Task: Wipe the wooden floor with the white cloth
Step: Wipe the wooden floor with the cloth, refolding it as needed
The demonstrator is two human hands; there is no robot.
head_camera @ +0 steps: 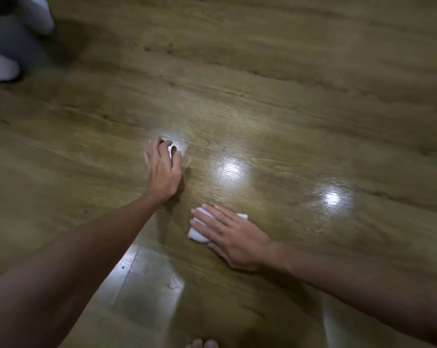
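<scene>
Glossy brown wooden floor (287,96) with glare spots. Right hand (233,237) presses flat, fingers straight, on small folded white cloth (197,234); left hand (163,169) braces, fingers spread. Cloth may bunch or slip out, since nothing grips it.

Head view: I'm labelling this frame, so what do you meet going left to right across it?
White and grey fabric in the top corner → left hand braced on the wooden floor → white cloth → right hand lying flat on the cloth → bright glare spot.
</scene>
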